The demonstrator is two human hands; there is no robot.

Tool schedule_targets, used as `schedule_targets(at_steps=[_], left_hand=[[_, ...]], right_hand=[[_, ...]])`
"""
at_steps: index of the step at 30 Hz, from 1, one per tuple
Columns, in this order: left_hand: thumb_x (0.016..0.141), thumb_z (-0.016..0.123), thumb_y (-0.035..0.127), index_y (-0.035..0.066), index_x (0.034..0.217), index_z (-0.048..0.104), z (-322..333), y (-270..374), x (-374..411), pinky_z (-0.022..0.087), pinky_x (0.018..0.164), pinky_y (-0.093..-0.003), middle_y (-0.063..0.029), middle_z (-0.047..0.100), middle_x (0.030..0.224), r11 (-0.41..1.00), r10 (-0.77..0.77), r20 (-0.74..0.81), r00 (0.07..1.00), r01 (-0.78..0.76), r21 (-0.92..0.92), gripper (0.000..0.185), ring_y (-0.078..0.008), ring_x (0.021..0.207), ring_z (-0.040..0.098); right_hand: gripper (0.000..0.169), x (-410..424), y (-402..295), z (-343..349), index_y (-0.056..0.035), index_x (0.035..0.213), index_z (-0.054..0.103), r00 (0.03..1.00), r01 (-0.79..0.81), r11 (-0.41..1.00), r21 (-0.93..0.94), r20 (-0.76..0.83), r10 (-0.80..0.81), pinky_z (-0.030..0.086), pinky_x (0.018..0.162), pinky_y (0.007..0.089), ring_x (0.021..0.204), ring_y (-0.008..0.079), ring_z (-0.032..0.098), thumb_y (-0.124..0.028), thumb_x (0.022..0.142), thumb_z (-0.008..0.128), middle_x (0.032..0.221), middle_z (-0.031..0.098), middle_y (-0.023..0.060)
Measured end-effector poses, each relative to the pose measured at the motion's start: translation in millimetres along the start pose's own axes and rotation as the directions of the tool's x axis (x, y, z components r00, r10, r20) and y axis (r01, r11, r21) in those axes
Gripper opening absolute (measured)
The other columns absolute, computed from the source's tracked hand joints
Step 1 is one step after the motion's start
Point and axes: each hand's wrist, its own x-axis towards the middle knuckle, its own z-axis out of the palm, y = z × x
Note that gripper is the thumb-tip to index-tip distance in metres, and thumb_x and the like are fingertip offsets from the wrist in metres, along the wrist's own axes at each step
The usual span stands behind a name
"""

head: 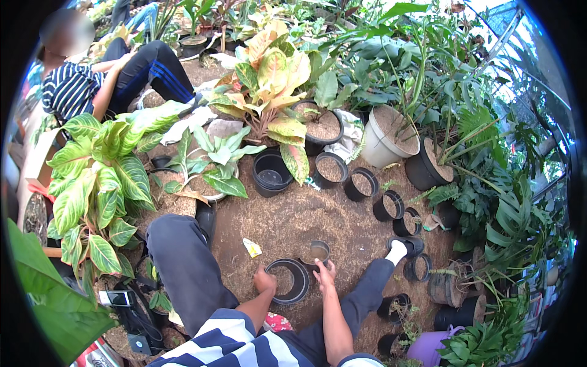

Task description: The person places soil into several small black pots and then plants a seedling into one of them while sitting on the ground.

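Observation:
A black plastic plant pot (300, 294) with brown, grainy material inside stands on the ground between the knees. My left hand (265, 280) is at the pot's left rim, fingers curled; whether it grips the rim is unclear. My right hand (324, 274) holds a small round container (319, 250) by its near edge, just up and right of the pot. The container is tilted and its inside looks brownish. A darker round shape lies beside it, partly hidden. A small white and yellow scrap (251, 247) lies on the ground beyond my left hand.
Small black pots (361, 184) curve round the right side. Nested empty black pots (271, 172) and a white pot (386, 140) stand ahead. Leafy plants (103, 183) crowd the left, near a phone (117, 298). Another person (73, 87) sits at upper left.

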Motion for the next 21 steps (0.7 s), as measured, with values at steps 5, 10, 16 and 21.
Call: schedule_targets(at_steps=[5,10,16,21], left_hand=[[0.071,0.063,-0.001,0.007,0.099,0.067,-4.0,6.0,-1.6,0.051,0.083,-0.0472,-0.0205,0.069,0.095,1.0,-0.022,0.034,0.999,0.022,0.0,0.029,-0.0388,0.092,0.066],[0.071,0.062,-0.002,0.005,0.1,0.069,-6.9,5.3,-3.2,0.051,0.085,-0.0462,-0.0233,0.069,0.092,1.0,-0.026,0.006,1.0,0.026,0.002,0.031,-0.0395,0.091,0.067],[0.069,0.066,-0.001,0.006,0.096,0.066,-7.4,9.1,-6.9,0.052,0.08,-0.047,-0.0197,0.069,0.092,1.0,0.014,0.01,1.0,-0.014,0.022,0.028,-0.0385,0.089,0.067],[0.069,0.067,-0.001,0.006,0.096,0.066,-8.9,5.8,-3.6,0.053,0.08,-0.0466,-0.0192,0.07,0.092,0.999,0.028,0.018,0.999,-0.028,0.02,0.028,-0.0382,0.089,0.067]], right_hand=[[0.08,-23.3,-25.5,-17.4,-0.0094,0.141,0.033,0.986,0.161,0.987,0.006,0.049,-0.162,0.056,0.083,0.0381,0.105,0.022,0.059,-0.015,0.077,0.081,0.123,0.054,0.0131],[0.083,-68.7,-39.0,-25.7,-0.0104,0.141,0.039,0.855,0.516,0.84,-0.168,0.17,-0.491,0.056,0.083,0.0364,0.115,0.0233,0.053,-0.016,0.072,0.085,0.131,0.045,0.0138],[0.085,-106.3,-9.2,-26.4,-0.014,0.132,0.058,0.661,0.747,0.51,-0.427,0.393,-0.639,0.056,0.084,0.0364,0.119,0.0274,0.049,-0.025,0.056,0.094,0.132,0.038,0.0149],[0.081,-119.6,-16.2,-15.2,-0.0198,0.128,0.063,0.523,0.817,0.217,-0.535,0.527,-0.669,0.044,0.1,0.0438,0.121,0.0353,0.044,-0.028,0.053,0.093,0.13,0.042,0.0182]])
